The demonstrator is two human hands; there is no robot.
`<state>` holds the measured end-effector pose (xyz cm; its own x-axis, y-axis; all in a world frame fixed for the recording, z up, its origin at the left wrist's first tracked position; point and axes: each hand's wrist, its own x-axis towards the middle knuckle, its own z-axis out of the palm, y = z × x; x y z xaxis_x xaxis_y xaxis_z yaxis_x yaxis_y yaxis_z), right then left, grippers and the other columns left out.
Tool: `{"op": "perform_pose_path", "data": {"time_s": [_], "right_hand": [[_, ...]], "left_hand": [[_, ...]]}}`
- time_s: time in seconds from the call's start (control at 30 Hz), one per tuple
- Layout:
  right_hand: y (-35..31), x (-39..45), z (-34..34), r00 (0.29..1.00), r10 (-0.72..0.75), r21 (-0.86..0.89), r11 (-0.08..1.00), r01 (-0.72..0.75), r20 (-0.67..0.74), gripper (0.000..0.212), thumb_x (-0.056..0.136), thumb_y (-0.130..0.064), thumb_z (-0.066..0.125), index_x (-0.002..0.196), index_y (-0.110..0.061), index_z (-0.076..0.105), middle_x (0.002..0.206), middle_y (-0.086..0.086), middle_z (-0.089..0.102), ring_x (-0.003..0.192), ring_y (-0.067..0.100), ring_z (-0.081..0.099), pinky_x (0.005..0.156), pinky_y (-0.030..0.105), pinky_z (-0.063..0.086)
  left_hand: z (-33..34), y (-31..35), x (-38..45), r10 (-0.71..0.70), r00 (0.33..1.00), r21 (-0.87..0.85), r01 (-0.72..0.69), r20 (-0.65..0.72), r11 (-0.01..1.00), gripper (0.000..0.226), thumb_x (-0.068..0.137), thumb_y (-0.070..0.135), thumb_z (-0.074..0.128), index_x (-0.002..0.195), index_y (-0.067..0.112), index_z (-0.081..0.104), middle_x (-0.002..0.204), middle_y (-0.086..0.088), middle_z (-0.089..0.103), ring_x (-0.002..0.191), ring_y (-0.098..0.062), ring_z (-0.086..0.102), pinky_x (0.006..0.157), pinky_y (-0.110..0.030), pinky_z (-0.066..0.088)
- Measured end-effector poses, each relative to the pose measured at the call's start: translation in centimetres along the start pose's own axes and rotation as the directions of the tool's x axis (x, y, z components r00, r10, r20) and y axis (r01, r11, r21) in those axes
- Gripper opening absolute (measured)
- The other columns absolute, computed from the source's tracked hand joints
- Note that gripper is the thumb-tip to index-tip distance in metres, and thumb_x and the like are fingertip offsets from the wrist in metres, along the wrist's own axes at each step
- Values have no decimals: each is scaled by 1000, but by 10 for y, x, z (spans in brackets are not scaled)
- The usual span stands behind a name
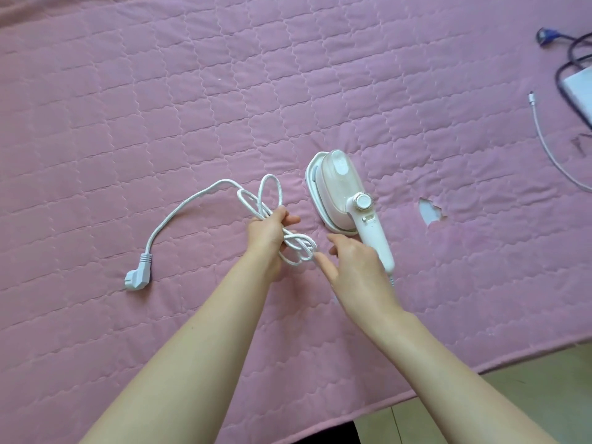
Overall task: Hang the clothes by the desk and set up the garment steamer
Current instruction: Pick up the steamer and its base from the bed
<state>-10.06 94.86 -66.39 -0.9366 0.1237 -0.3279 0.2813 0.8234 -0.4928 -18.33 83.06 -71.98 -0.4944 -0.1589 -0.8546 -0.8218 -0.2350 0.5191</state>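
Note:
A white and pink garment steamer (339, 190) lies on its side on the pink quilted bed cover (192, 91). Its white braided cord (192, 200) runs left across the cover and ends in a white plug (138, 275). My left hand (269, 232) is shut on a bundle of cord loops just left of the steamer. My right hand (354, 261) hovers open beside the steamer's handle, its fingertips close to the lower loops of the cord. No clothes are in view.
At the far right lie a white device (581, 88) with dark cables, a blue connector (544, 36) and a thin white cable (551, 145). The cover has a torn hole (429, 211) right of the steamer. Floor tiles (512, 395) show beyond the bed's near edge.

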Motion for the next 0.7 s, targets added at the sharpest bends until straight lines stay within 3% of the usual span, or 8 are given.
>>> {"op": "perform_pose_path", "data": {"time_s": [0.17,0.27,0.37,0.5,0.6,0.7], "right_hand": [[15,7,-25,990,-19,-26,1000,16,-140,25,91,-27,59,109,-10,61,96,7,63,93,28,57,73,40,49],[29,10,-32,982,24,-54,998,-34,-190,21,90,-26,61,108,-15,60,97,2,59,92,26,54,66,37,47],[39,12,-32,977,93,-5,995,-96,-190,26,88,-28,62,113,-20,57,105,0,53,98,24,53,71,36,48],[47,16,-29,967,243,100,967,-235,-81,41,87,-35,63,121,-18,47,114,2,51,105,24,51,78,37,44],[53,25,-22,921,380,189,902,-389,80,42,83,-41,66,112,-15,50,103,1,60,99,25,55,74,36,44],[54,37,-18,851,485,321,789,-524,200,37,73,-40,72,94,-14,56,89,3,65,90,29,63,74,40,52]], "left_hand": [[18,-5,15,28,996,87,-20,-81,996,18,85,18,61,101,9,58,66,3,65,51,-15,45,48,-23,33],[27,-8,18,59,996,151,-49,-61,987,21,85,14,62,102,6,53,68,0,65,55,-15,53,51,-24,39],[33,-13,21,77,996,238,-64,-46,969,29,81,15,67,104,5,53,84,-8,68,63,-21,57,62,-30,49],[41,-17,28,67,997,234,-58,-31,971,33,79,18,68,106,7,53,101,-12,70,69,-24,56,77,-41,53],[46,-17,29,54,998,225,-44,-37,973,33,79,16,69,107,4,54,94,-13,68,58,-20,53,65,-33,49],[47,-17,34,27,999,215,-20,-30,976,41,77,22,74,109,4,57,91,-11,69,63,-21,60,61,-29,48]]}}
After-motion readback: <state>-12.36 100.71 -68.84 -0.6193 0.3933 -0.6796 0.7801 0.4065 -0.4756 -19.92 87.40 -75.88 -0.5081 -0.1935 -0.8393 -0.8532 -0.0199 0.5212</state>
